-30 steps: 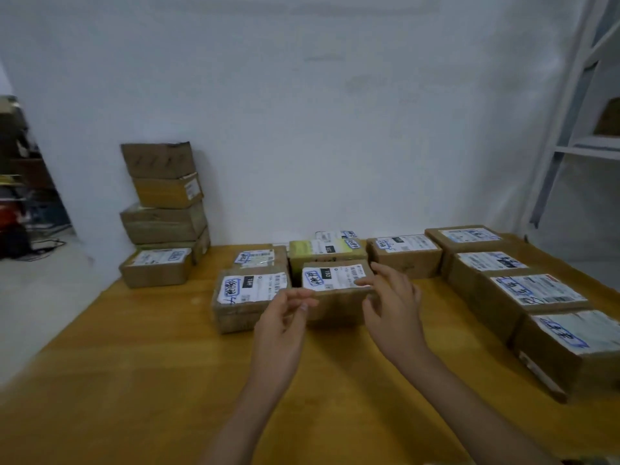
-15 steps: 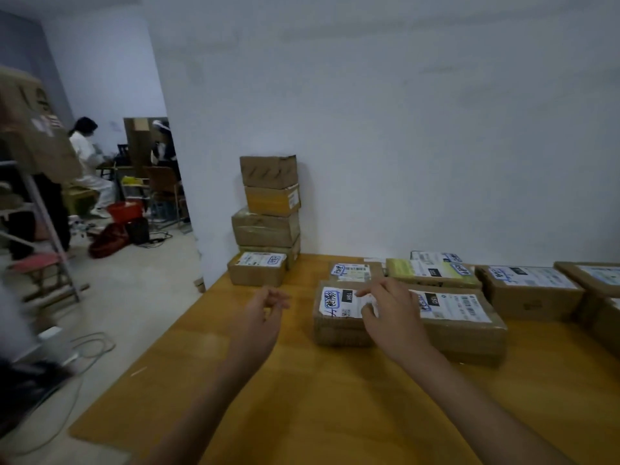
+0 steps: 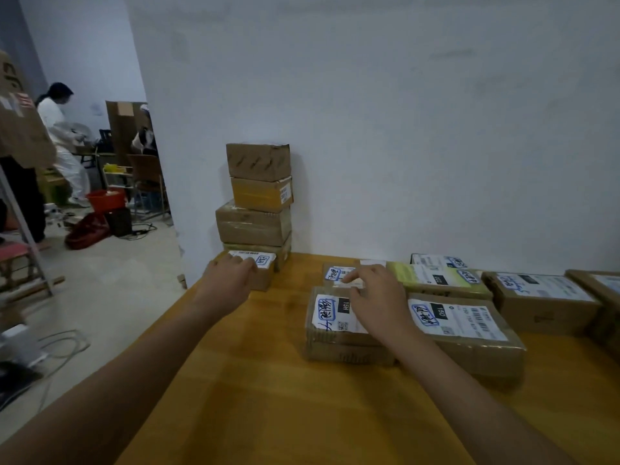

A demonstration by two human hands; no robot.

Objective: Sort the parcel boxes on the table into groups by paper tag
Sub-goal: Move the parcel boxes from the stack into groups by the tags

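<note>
The white tag (image 3: 337, 313) on the nearest parcel box (image 3: 339, 330) carries a black patch reading "15H". The tag (image 3: 456, 317) on the box to its right (image 3: 469, 333) reads "150". Both also bear blue-circled handwriting, which is too blurred to make out.

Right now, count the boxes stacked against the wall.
4 in the stack against the wall: top box, yellowish second, third, bottom mostly hidden. More may sit behind.

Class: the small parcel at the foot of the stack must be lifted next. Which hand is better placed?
Left. The left hand already rests on the small parcel; the right hand lies across the table.
</note>
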